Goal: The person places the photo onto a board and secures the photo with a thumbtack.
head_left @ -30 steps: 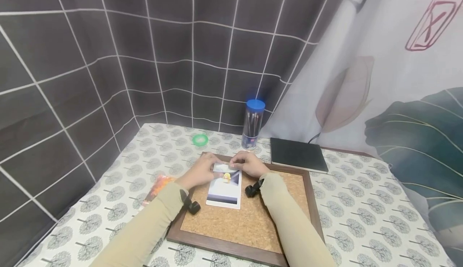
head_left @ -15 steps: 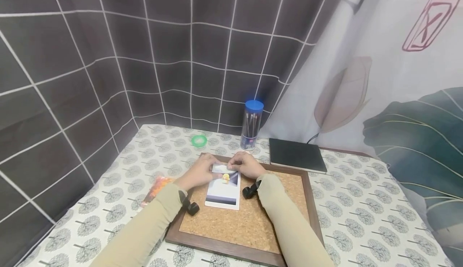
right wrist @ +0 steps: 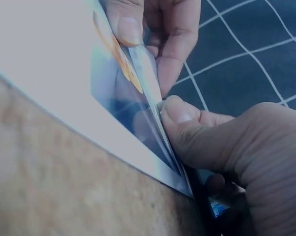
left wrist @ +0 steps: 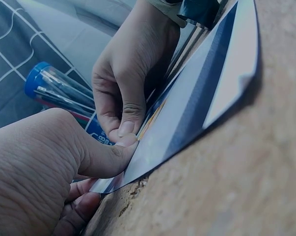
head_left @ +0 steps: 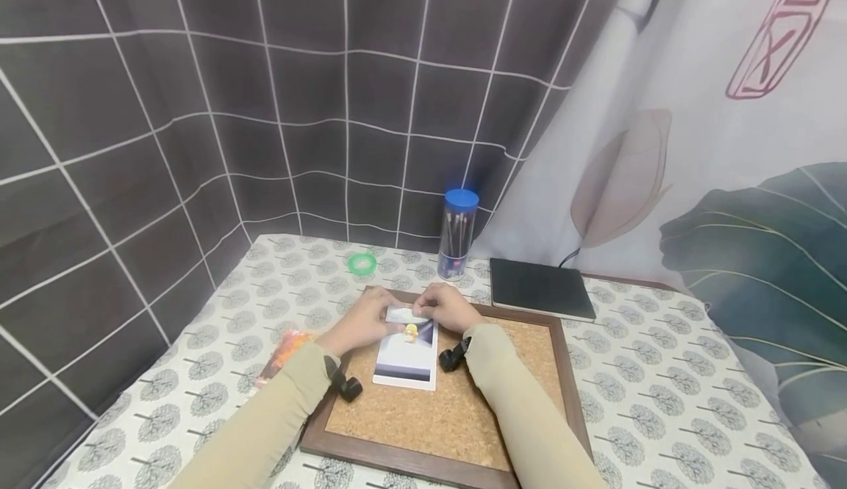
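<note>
A white-bordered picture card with a small yellow figure lies over the cork board, which has a brown wooden frame. Its far edge is between my two hands. My left hand pinches the card near its far left corner, thumb on the face and fingers behind, as the left wrist view shows. The thumb and fingers of my right hand pinch the same edge close by. A pale strip along that edge stands up from the printed face in the right wrist view. The card's near end lifts slightly off the cork.
An orange-red picture lies left of the board, partly under the left forearm. Behind the board are a green ring-shaped roll, a clear blue-lidded tube of slim sticks, and a black flat pad. Gridded cloth hangs at the back.
The head view has tilted slightly, so the whole scene sits a little lower. Both hands stay on the card's far edge, with only slight finger shifts.
</note>
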The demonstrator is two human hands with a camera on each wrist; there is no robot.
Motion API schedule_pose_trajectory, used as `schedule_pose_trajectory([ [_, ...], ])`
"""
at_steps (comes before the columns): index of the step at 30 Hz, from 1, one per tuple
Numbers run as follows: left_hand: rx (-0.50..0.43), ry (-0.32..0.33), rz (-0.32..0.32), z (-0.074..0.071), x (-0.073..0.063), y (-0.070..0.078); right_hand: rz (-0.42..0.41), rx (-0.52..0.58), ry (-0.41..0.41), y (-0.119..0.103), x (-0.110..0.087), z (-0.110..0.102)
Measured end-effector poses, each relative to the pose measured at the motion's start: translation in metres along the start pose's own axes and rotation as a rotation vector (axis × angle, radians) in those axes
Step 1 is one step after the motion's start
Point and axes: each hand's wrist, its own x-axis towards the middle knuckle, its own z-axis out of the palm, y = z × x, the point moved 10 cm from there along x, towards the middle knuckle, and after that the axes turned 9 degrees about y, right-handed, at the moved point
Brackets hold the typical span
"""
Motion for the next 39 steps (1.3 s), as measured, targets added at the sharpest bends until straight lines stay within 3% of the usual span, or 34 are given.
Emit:
schedule_pose_trajectory([
  [9,-0.009,-0.023,-0.023,0.0051,-0.0024,-0.0042,0.17,0.012,-0.051,0.0079,0.0004,0.005],
  [18,-0.008,-0.008,-0.002,0.0025,-0.0012,-0.0011,0.227,-0.004,-0.07,0.0067,0.0016,0.0069],
  [29,-0.002,-0.01,0.001,0.0014,-0.0005,0.0007,0.132,-0.014,-0.035,0.0031,0.0006,0.004],
  [39,-0.011,-0.002,-0.003,0.0018,-0.001,-0.0011,0.154,0.046,-0.012,0.0051,-0.0006,0.0041],
])
